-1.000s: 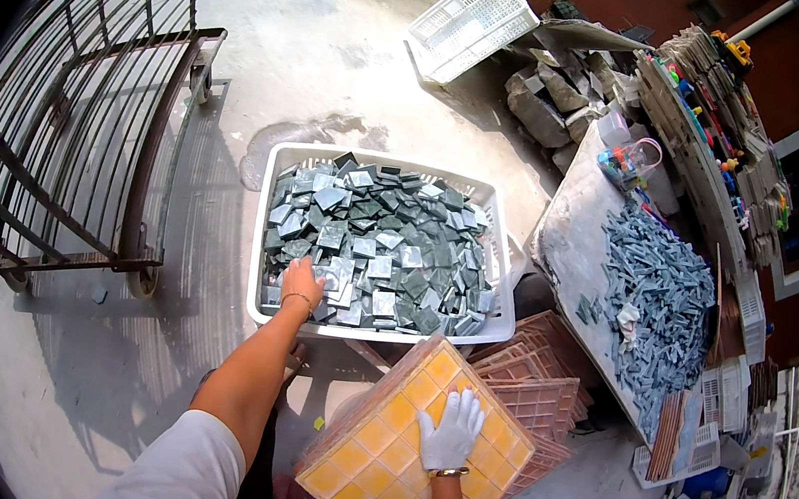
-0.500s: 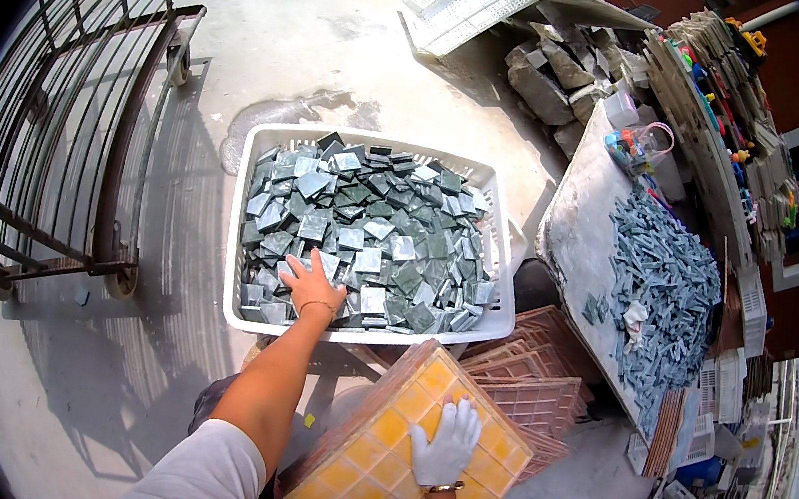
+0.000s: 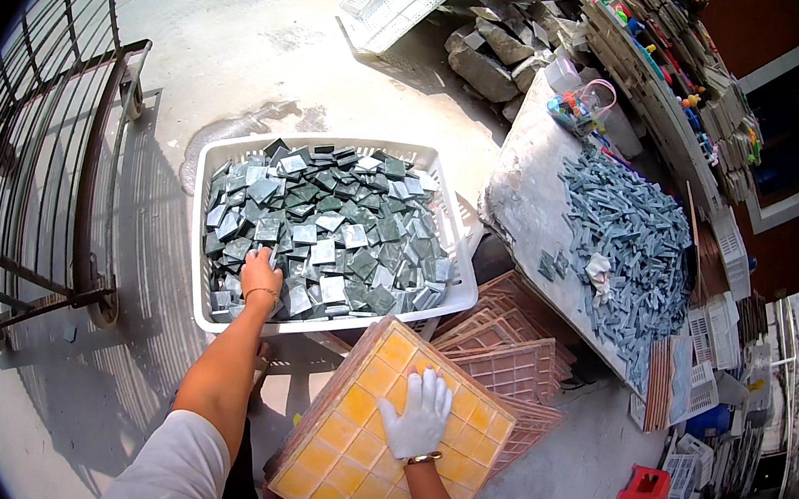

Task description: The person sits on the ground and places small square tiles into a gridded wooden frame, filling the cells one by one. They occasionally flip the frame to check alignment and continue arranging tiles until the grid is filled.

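- We see a white plastic crate, rectangular with slotted walls, sitting on the concrete floor and heaped with loose square tiles in grey-green tones, lying at all angles.
- Our bare left hand rests palm down among the tiles at the crate's near left corner.
- A yellow tile sheet, a grid of small squares, lies tilted just below the crate.
- Our white-gloved right hand lies flat on that sheet, fingers spread.
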The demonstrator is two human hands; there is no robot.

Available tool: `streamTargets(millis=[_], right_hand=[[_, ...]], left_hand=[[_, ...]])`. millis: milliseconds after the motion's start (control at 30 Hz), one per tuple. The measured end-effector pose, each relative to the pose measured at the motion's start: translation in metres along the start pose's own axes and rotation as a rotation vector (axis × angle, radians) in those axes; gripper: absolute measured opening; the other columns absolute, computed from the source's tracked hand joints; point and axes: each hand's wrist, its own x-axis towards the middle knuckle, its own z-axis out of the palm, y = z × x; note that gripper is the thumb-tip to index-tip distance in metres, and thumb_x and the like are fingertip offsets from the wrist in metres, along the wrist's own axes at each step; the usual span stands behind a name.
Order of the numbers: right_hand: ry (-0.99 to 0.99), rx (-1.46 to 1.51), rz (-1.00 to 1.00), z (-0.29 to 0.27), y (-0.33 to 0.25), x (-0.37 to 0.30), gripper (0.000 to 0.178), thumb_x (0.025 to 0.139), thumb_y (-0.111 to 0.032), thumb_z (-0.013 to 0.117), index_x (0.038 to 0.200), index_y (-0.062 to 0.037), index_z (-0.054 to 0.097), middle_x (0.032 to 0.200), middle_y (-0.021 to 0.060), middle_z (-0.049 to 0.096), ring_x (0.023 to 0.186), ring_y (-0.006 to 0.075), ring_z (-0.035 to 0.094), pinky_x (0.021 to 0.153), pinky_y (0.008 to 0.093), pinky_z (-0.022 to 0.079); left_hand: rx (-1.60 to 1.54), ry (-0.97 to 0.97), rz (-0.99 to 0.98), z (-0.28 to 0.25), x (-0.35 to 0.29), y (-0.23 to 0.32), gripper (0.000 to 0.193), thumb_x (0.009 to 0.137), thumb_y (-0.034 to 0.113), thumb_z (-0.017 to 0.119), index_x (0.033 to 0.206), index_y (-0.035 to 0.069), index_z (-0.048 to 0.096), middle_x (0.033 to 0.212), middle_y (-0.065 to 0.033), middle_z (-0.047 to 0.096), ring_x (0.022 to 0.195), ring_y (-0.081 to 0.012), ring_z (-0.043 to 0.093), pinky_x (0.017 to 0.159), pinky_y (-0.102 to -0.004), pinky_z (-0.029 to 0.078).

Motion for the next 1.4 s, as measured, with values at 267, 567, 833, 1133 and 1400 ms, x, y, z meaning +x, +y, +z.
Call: streamTargets(millis=[267,567,833,1133,1400], right_hand=[[0.055,0.094,0.055,0.006,0.008,0.000,0.055,0.073,-0.034,0.064,0.115,-0.0031,0.047,0.122,0.0173,0.046,0.114,0.0345,0.041,0.097,0.0461,0.029],[0.361,0.719,0.391,0.023,0.033,-0.016,0.036,0.084,0.000,0.038,0.119,0.0058,0.042,0.116,0.0190,0.054,0.105,0.0270,0.056,0.090,0.0341,0.042],[0.366,0.820,0.445,0.018,0.028,-0.015,0.025,0.085,-0.003,0.041,0.105,0.0069,0.052,0.096,0.0159,0.063,0.091,0.0237,0.062,0.081,0.0322,0.047],[0.338,0.855,0.424,0.023,0.033,-0.017,0.022,0.084,-0.002,0.043,0.102,0.0072,0.054,0.095,0.0168,0.063,0.085,0.0231,0.063,0.077,0.0313,0.048],[0.343,0.775,0.437,0.023,0.035,-0.015,0.019,0.084,-0.003,0.044,0.096,0.0060,0.057,0.087,0.0147,0.064,0.082,0.0213,0.063,0.073,0.0303,0.049]], left_hand=[[-0.764,-0.948,0.160,-0.101,-0.037,0.101,0.029,0.072,0.008,0.064,0.100,0.001,0.057,0.079,-0.0048,0.060,0.068,-0.0117,0.057,0.057,-0.0285,0.052],[-0.446,-1.200,0.880,-0.127,-0.208,0.105,0.040,0.072,0.017,0.068,0.108,0.005,0.056,0.092,-0.0142,0.059,0.090,-0.0277,0.054,0.081,-0.0347,0.043],[-0.132,-1.251,0.845,-0.113,-0.239,0.103,0.045,0.072,0.019,0.067,0.112,0.007,0.050,0.097,-0.0155,0.060,0.093,-0.0326,0.057,0.079,-0.0383,0.045],[0.031,-1.166,0.981,-0.118,-0.250,0.110,0.037,0.072,0.023,0.068,0.098,0.006,0.048,0.092,-0.0148,0.059,0.092,-0.0351,0.056,0.073,-0.0433,0.048],[0.184,-0.786,0.941,-0.118,-0.240,0.122,0.041,0.073,0.032,0.066,0.098,0.005,0.049,0.096,-0.0140,0.051,0.088,-0.0306,0.054,0.071,-0.0384,0.048]])
